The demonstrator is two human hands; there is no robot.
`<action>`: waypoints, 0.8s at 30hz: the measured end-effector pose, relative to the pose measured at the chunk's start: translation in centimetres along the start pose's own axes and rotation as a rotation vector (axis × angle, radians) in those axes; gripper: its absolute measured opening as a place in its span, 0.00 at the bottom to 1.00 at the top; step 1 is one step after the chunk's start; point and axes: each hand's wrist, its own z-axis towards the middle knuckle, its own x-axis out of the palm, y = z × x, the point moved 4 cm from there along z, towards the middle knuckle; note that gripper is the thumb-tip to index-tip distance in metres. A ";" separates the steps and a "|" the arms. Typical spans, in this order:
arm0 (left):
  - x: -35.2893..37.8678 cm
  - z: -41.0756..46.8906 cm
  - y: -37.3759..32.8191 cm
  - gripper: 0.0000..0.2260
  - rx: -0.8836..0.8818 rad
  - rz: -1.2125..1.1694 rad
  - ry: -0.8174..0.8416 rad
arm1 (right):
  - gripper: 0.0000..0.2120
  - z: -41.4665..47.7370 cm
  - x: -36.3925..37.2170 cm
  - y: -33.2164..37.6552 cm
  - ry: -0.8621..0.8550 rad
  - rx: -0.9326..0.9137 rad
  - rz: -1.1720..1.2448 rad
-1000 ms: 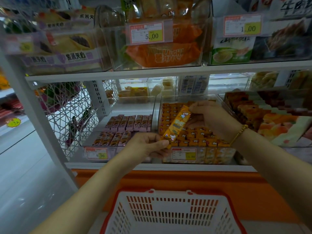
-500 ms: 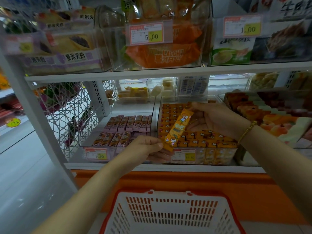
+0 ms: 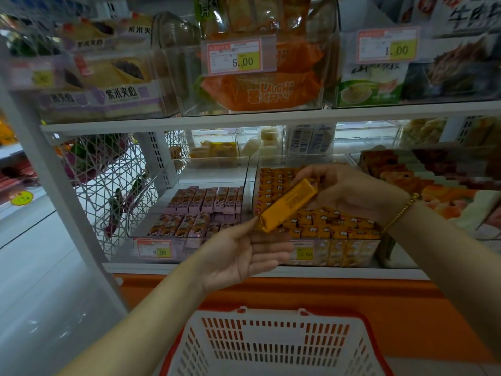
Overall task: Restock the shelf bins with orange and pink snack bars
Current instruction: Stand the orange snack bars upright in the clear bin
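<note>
Head view: the upper end of an orange snack bar (image 3: 287, 206) is gripped by the right hand (image 3: 349, 191), fingers curled round it, with a beaded bracelet (image 3: 401, 213) worn at the wrist. The bar is held tilted over the front of a clear bin (image 3: 339, 253) packed with orange bars (image 3: 320, 226). Its lower end is touched by the thumb tip of the left hand (image 3: 244, 256), turned palm up with fingers straight and grasping nothing. Pink snack bars (image 3: 206, 202) are laid in the neighbouring bin (image 3: 141, 210) on the left. A white basket (image 3: 271, 346) with a red rim is seen below the shelf (image 3: 271, 271).

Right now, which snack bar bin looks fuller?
The orange bar bin on the right: bars piled high, whereas the pink bar bin beside it shows bare floor.
</note>
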 end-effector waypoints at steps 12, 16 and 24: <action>0.1 0.5 -0.6 0.28 0.160 -0.223 0.002 | 0.22 0.4 0.7 0.3 -0.058 -0.076 -0.013; -0.9 0.3 -2.2 0.17 0.366 0.056 -0.242 | 0.16 1.2 -0.1 -0.7 -0.266 0.075 0.040; -0.1 -1.7 -3.1 0.22 0.905 1.240 -0.592 | 0.12 2.2 1.2 -1.9 -0.350 0.259 0.219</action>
